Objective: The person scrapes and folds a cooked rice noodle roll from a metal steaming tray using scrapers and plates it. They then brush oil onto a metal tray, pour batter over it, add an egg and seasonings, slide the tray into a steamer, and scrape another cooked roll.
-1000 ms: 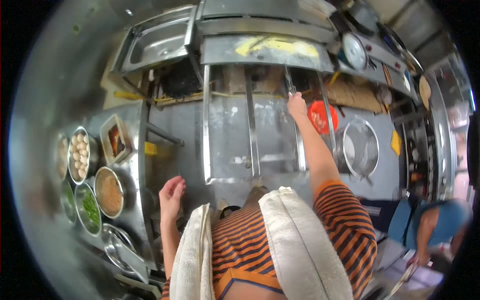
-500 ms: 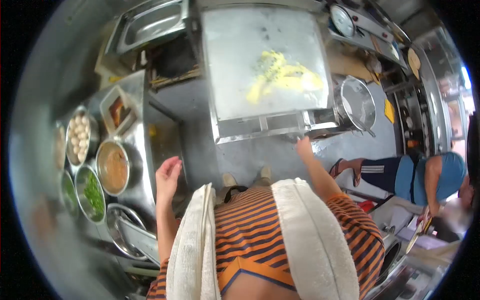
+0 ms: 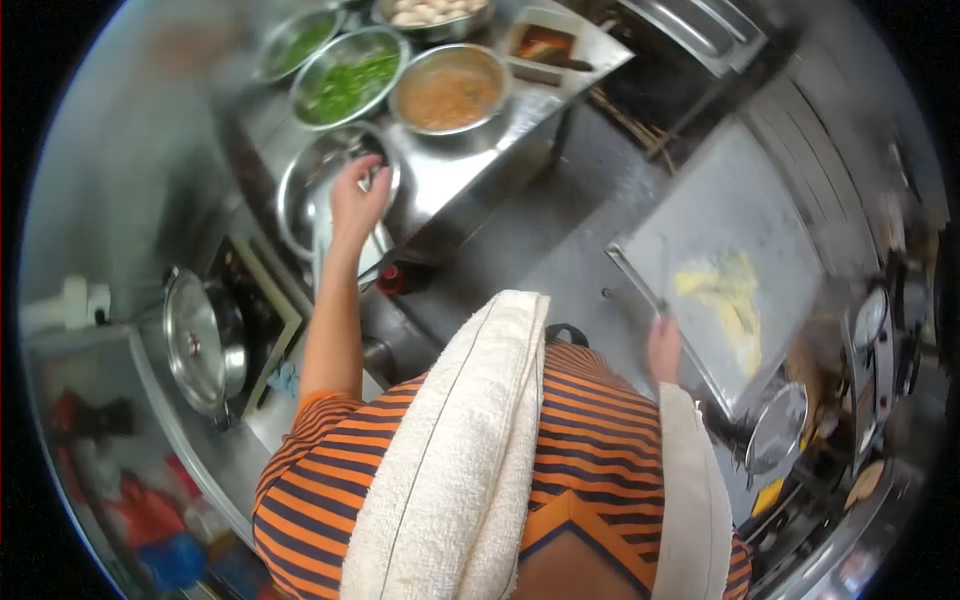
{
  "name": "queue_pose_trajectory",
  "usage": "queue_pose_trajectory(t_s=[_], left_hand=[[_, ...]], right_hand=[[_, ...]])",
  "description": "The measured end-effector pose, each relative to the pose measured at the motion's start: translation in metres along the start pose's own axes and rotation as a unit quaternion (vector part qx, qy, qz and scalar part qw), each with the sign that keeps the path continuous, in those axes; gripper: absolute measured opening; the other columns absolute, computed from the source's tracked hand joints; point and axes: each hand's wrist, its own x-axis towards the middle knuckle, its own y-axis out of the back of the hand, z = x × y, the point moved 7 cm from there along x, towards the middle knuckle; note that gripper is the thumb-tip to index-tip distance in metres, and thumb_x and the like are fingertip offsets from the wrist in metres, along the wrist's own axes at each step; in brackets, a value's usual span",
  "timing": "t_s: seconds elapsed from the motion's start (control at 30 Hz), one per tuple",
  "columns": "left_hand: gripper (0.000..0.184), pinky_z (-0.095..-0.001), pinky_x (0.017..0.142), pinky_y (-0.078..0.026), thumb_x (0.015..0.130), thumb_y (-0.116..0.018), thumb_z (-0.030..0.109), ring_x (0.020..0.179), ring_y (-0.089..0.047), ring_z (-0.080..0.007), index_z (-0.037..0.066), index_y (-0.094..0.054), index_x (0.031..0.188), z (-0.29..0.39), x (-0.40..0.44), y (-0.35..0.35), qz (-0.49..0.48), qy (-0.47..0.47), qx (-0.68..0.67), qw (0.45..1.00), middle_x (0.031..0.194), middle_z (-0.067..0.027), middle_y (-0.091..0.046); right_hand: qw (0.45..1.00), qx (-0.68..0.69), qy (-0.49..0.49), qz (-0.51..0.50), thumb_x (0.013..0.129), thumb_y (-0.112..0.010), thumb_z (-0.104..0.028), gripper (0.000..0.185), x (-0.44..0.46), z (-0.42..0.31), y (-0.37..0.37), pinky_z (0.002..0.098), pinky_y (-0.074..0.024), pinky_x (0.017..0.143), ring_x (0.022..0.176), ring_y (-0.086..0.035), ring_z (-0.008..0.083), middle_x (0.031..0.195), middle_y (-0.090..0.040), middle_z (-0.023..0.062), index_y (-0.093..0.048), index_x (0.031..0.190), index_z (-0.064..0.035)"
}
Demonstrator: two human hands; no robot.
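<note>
Left grip [image 3: 358,205] over steel bowl [image 3: 294,200], fingers curled, closure unclear, cannot tell | right grip [image 3: 663,350] at yellow-smeared surface's [image 3: 740,200] edge, too blurred to tell | steel bowl beside chopped greens [image 3: 360,85], apparently grouped for easy reach

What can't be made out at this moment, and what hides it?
All in the head view:
- Metal bowl under the left hand: part of its inside, covered by that hand; whether the fingertips touch anything is unclear.
- Right hand: blurred, so its hold at the edge of the metal tray is uncertain.
- Yellow patch on the tray: blur hides what it is.
- Egg bowl: far rim, cut off by the top edge.
</note>
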Motion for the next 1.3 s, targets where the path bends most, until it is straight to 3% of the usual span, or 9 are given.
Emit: queue_pose_trajectory(t_s=[0.13,0.3,0.4,0.57,0.8,0.87,1.0,1.17,1.3], left_hand=[[0.059,-0.0396,0.085,-0.039,0.065,-0.065,0.035,0.102,-0.047,-0.0332,-0.002,-0.047,0.107,-0.139,-0.003,0.019,-0.035,0.208,0.208,0.955,0.104,-0.0222,-0.052],[0.048,-0.0329,0.071,-0.045,0.065,-0.068,0.029,0.08,-0.057,-0.0249,-0.007,-0.054,0.094,-0.155,-0.024,0.022,-0.126,0.456,-0.07,0.878,0.087,-0.0167,-0.058],[0.039,-0.0332,0.068,-0.046,0.069,-0.063,0.014,0.077,-0.056,-0.0223,-0.004,-0.051,0.101,-0.229,-0.035,0.0,-0.112,0.414,-0.454,0.781,0.09,-0.0116,-0.057],[0.049,-0.0315,0.081,-0.042,0.072,-0.059,0.001,0.092,-0.053,-0.0216,-0.004,-0.039,0.116,-0.055,-0.023,0.028,-0.1,0.215,-0.349,0.907,0.105,-0.014,-0.052],[0.034,-0.0254,0.073,-0.043,0.071,-0.054,-0.003,0.083,-0.053,-0.0144,-0.004,-0.048,0.104,0.182,-0.033,-0.145,-0.432,0.067,-0.434,0.787,0.093,-0.0069,-0.056],[0.03,-0.0251,0.072,-0.043,0.073,-0.055,0.001,0.08,-0.055,-0.0123,0.0,-0.053,0.103,0.215,-0.053,-0.207,-0.487,-0.016,-0.339,0.805,0.091,-0.0054,-0.059],[0.027,-0.0362,0.064,-0.045,0.067,-0.051,0.003,0.073,-0.057,-0.026,0.006,-0.059,0.092,0.303,-0.128,-0.307,-0.406,-0.46,-0.042,0.789,0.076,-0.0106,-0.058],[0.019,-0.0397,0.068,-0.044,0.068,-0.054,0.01,0.076,-0.055,-0.0312,0.008,-0.06,0.085,0.329,-0.23,-0.416,-0.517,-0.578,0.077,0.627,0.078,-0.0133,-0.058],[0.015,-0.0419,0.066,-0.043,0.068,-0.056,0.016,0.075,-0.055,-0.0326,0.008,-0.061,0.079,0.338,-0.209,-0.457,-0.528,-0.528,0.166,0.644,0.073,-0.0143,-0.058]], right_hand=[[0.945,0.015,0.268,-0.189,0.081,-0.046,-0.028,0.024,0.046,-0.207,-0.077,0.0469,-0.039,0.059,0.071,-0.052,0.0392,0.072,-0.054,0.0202,-0.047,0.086,-0.0051],[0.893,0.021,0.392,-0.221,0.075,-0.049,-0.017,0.022,0.074,-0.362,-0.191,0.0436,-0.0438,0.069,0.079,-0.054,0.0374,0.083,-0.056,0.0227,-0.053,0.084,0.0021],[0.871,-0.124,0.38,-0.285,0.07,-0.052,-0.015,0.027,0.052,-0.391,-0.18,0.0409,-0.0471,0.067,0.083,-0.057,0.0311,0.087,-0.058,0.0186,-0.054,0.091,0.0015],[0.832,0.29,0.336,-0.333,0.066,-0.065,-0.044,0.063,0.019,-0.389,-0.139,0.0372,-0.0416,0.077,0.09,-0.053,0.033,0.097,-0.054,0.0209,-0.045,0.106,0.0014],[0.806,0.586,-0.054,-0.054,0.076,-0.063,-0.024,0.02,0.094,-0.178,0.004,0.025,-0.0372,0.047,0.055,-0.043,0.0067,0.066,-0.054,-0.0002,-0.059,0.073,-0.0047],[0.916,0.345,-0.164,0.124,0.076,-0.059,-0.035,0.034,0.077,-0.069,0.1,0.0297,-0.0438,0.063,0.071,-0.053,0.0139,0.073,-0.059,0.0036,-0.059,0.086,-0.0023],[0.974,-0.015,-0.121,0.19,0.073,-0.058,-0.033,0.03,0.055,0.169,0.184,0.0368,-0.0402,0.055,0.057,-0.051,0.0295,0.061,-0.053,0.0151,-0.055,0.073,-0.0031],[0.984,-0.152,0.088,-0.017,0.074,-0.056,-0.028,0.024,0.013,0.254,0.18,0.0407,-0.0421,0.059,0.064,-0.053,0.033,0.066,-0.055,0.0135,-0.054,0.07,-0.0052],[0.981,-0.146,0.085,-0.09,0.072,-0.058,-0.03,0.025,0.036,0.267,0.147,0.0424,-0.0427,0.062,0.069,-0.055,0.0317,0.069,-0.056,0.0135,-0.055,0.071,-0.0055]])
